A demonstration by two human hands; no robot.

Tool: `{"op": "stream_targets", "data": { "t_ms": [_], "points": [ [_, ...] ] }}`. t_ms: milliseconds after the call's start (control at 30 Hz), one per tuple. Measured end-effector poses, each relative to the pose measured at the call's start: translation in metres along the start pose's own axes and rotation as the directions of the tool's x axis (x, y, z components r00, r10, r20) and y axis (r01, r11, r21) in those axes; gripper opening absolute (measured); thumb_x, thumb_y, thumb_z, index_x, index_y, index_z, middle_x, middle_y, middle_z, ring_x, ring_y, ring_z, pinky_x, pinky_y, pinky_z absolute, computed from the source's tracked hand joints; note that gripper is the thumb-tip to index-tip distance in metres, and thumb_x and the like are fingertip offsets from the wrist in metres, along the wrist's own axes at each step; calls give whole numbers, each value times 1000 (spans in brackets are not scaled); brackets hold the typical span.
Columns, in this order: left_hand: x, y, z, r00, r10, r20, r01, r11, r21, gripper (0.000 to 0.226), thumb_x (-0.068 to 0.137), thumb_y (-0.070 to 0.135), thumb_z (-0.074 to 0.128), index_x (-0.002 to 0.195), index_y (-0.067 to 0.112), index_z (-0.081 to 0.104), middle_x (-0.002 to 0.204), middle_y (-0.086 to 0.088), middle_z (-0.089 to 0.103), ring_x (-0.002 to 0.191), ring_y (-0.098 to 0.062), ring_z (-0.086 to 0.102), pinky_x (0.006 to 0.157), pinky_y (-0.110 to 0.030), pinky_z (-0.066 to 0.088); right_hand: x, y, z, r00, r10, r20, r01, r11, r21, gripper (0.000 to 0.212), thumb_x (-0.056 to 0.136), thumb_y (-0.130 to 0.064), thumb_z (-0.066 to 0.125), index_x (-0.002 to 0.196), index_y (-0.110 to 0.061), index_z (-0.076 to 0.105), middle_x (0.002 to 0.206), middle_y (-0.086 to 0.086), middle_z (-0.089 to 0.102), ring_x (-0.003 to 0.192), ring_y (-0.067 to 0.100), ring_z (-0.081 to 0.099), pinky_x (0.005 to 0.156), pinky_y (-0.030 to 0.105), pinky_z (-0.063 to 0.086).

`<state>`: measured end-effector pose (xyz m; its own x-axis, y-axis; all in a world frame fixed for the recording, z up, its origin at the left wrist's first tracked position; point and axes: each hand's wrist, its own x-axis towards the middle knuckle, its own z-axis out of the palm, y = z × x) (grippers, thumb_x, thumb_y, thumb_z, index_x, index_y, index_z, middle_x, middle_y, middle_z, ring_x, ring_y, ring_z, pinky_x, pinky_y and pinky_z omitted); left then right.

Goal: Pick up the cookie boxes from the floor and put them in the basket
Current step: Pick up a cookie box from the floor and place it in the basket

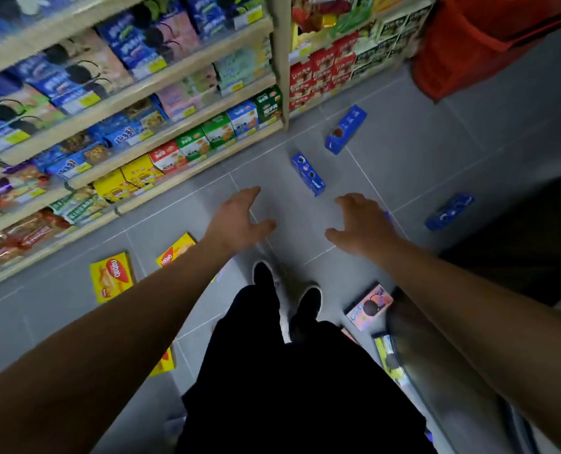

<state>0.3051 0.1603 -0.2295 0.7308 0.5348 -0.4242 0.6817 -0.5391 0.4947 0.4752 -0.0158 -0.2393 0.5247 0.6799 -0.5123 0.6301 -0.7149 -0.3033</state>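
Observation:
Cookie boxes lie scattered on the grey tiled floor. Three blue boxes lie ahead: one far off, one closer, one at the right. Yellow boxes lie at the left, another by my left leg. A pink box rests near my right foot. The red basket stands at the top right. My left hand and my right hand are stretched out in front of me, fingers spread, holding nothing, above bare floor.
Wooden shelves full of snack packs run along the left and back. My legs and dark shoes are at the centre. A dark shape fills the right edge. A yellow-and-dark pack lies beside my right arm.

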Motion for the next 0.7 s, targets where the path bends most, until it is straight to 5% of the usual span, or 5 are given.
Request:
{"op": "stream_targets", "data": {
  "t_ms": [367,700],
  "points": [
    [241,-18,-6,989,77,129,-76,997,-11,76,83,32,74,146,12,37,148,-9,43,136,-24,40,108,-26,26,190,2,-8,978,202,48,-206,974,91,68,82,-40,67,139,-12,43,139,14,44,123,36,47,100,41,39],
    [399,-61,55,955,143,262,-163,985,57,81,78,33,78,145,6,40,145,-14,46,134,-27,43,109,-29,29,324,49,54,935,316,162,-347,907,239,73,80,-35,72,142,-15,40,141,12,43,126,33,45,104,40,41]
  ]
}}
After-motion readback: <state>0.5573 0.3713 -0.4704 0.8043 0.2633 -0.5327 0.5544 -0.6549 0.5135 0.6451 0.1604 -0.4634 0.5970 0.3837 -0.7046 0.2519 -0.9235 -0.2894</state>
